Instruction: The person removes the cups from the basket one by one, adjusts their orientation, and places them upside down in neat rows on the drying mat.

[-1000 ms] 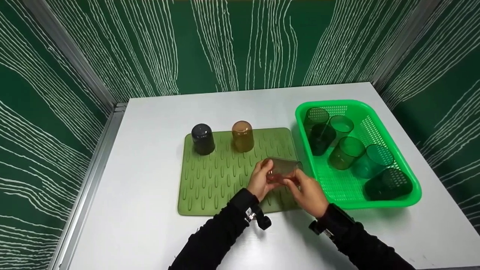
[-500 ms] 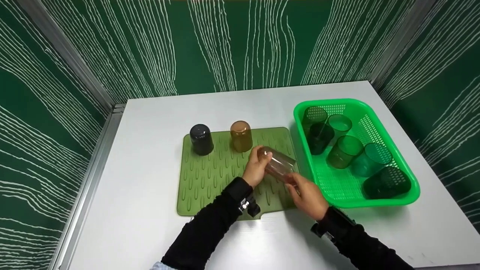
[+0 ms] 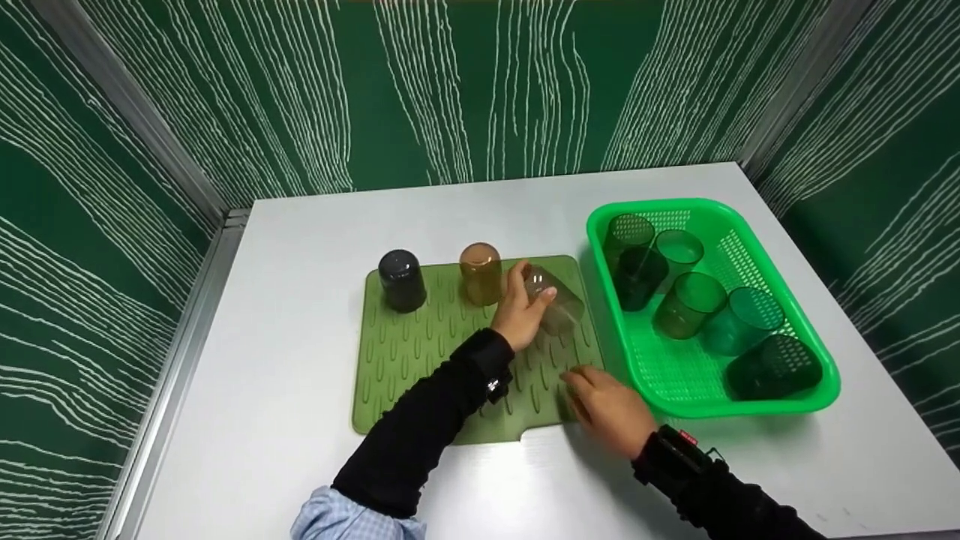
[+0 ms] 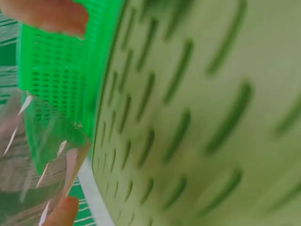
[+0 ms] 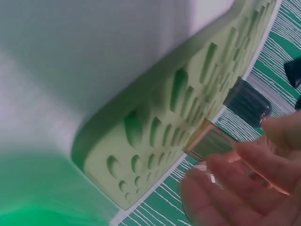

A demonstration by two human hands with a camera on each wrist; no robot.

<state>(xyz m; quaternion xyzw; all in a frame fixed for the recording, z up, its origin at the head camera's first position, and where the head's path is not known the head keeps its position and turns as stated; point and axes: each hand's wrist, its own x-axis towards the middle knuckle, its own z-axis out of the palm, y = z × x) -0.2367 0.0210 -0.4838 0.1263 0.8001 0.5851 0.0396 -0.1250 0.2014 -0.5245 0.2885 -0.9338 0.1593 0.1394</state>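
My left hand grips a see-through pinkish-brown cup near its base, over the right part of the green ridged drying mat. The cup is tilted, its mouth toward the lower right; in the left wrist view its clear wall fills the left edge. Over the mat's front right corner, my right hand is apart from the cup, its fingers loosely bent and holding nothing. An amber cup and a dark grey cup stand upside down along the mat's back edge.
To the right of the mat stands a green plastic basket. Inside it are several coloured cups, among them a teal one, a green one and a dark one. Patterned green walls enclose the white table.
The right hand has let go of the pinkish-brown cup and drawn back slightly. The left hand has carried the cup away toward the mat's back right, turning its mouth further down.
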